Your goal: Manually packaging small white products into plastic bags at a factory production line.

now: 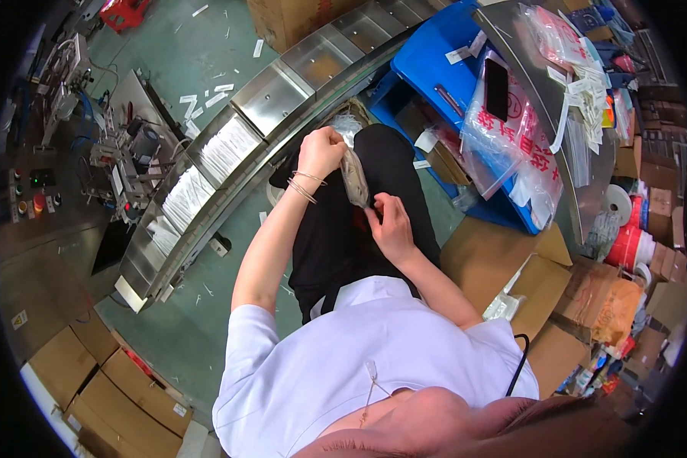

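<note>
Between my hands, above my lap, hangs a narrow clear plastic bag [355, 177] with something greyish-brown inside; its contents are too small to name. My left hand [322, 152] is closed on the bag's upper end, fingers pinched together. At the lower end, my right hand [393, 227] pinches the bag's tip between thumb and fingers. Just beyond the bag, near my knees, lies some crumpled clear plastic [346, 127], partly hidden by my left hand and the bag.
A metal conveyor [273, 98] with compartments curves ahead and left, several holding stacked white packets [229, 151]. To the right stand a blue bin [429, 62], printed plastic bags [504, 145], a black phone [496, 90] and an open cardboard box [485, 256]. Machinery [122, 153] stands far left.
</note>
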Demonstrator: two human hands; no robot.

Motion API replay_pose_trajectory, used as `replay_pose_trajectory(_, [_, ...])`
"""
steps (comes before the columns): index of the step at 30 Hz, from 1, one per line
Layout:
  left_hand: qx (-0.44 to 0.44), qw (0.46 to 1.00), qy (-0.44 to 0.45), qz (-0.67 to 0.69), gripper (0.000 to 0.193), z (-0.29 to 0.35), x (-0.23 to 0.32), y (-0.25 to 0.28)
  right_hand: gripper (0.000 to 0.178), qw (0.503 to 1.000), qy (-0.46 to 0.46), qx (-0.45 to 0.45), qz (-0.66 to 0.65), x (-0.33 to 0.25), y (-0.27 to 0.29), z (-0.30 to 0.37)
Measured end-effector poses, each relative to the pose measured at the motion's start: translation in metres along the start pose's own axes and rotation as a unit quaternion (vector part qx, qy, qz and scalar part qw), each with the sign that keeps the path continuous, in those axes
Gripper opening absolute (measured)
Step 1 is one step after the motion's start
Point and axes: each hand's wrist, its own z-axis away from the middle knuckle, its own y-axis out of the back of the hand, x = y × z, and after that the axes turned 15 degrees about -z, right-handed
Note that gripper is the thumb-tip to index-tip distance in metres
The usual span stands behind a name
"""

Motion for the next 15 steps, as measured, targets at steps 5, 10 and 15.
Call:
replay_pose_trajectory(5, [0.067, 0.995, -0.053, -0.046, 0.010, 0.004, -0.003, -0.007, 0.013, 0.997, 0.028, -0.029, 0.062, 0.002, 0.004, 0.001])
replay_pose_trajectory(10, [0.126, 0.976, -0.113, -0.141, 0.011, 0.002, 0.005, -0.009, 0.010, 0.999, 0.007, -0.027, 0.038, 0.002, 0.002, -0.004])
replay_pose_trajectory(15, [0.120, 0.981, -0.097, -0.119, 0.011, -0.002, 0.009, -0.008, 0.009, 0.999, 0.032, -0.016, 0.039, 0.007, 0.000, -0.010])
